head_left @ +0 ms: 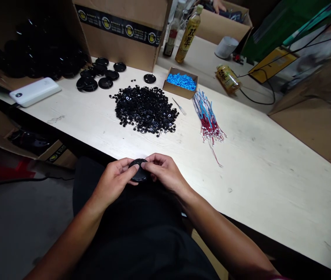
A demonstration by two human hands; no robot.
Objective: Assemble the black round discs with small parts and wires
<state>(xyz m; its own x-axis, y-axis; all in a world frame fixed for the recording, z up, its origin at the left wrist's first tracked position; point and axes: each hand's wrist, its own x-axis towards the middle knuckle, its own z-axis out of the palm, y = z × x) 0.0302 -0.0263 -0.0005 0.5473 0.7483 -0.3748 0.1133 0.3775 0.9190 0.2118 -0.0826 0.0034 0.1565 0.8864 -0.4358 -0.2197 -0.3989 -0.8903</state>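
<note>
Just off the table's near edge, both my hands hold one round black plastic disc [139, 175]. My left hand [118, 175] grips its left side, with the thumb lying on top. The thumb of my right hand [164, 170] presses on the disc's upper right rim, and its fingers curl around that edge. Whatever lies under the fingertips is hidden. Beyond the hands a heap of small black round parts [146, 111] is spread on the table. Several similar black discs [106, 83] lie behind it, partly stacked, and a single disc [149, 78] sits apart.
A small box of blue pieces [180, 92] and a bundle of red, white and blue wires [208, 116] lie right of the heap, near a thin pointed tool [179, 106]. Left are a white power bank [35, 92] and a carton [121, 46]. Bottles [189, 35] stand behind.
</note>
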